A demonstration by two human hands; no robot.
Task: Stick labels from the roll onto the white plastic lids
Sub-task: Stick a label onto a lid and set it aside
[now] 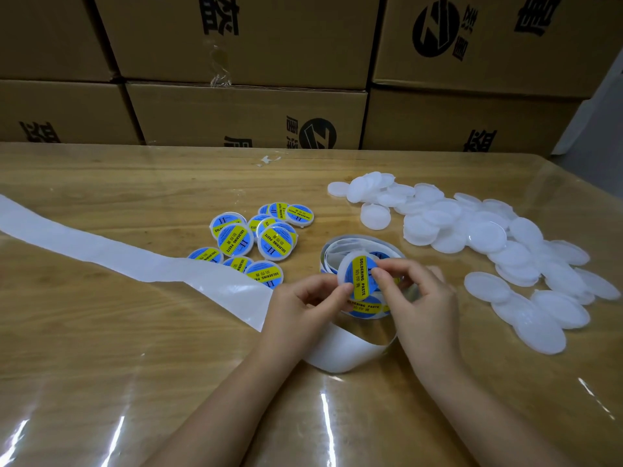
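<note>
Two bare arms reach in over the wooden table (135, 348), which has a shiny clear cover. A loop of bare white strip (344, 353) lies just under the wrists. It runs off far to the left of the fingers.

The left hand (303, 308) has its fingers curled, and its thumb sits on the left edge of a white lid (341, 276). The right hand (421, 298) has its fingers bent too, and its fingertips (381, 272) pinch the right side of the same lid. Both hands hold the lid up off the table, tipped towards the person. A blue and yellow label (359, 276) lies on its face, right between the two thumbs. I cannot tell if it is stuck down all the way.

Just behind and under the fingers stands the label roll (357, 240), a loose coil.

A little past the left fingers is a small heap of labelled lids (249, 239), blue and yellow sides up. Past the right fingers is a big heap of plain lids (488, 237), spread out to the right.

At the far edge of the table is a wall of brown boxes (249, 109) with black print.
</note>
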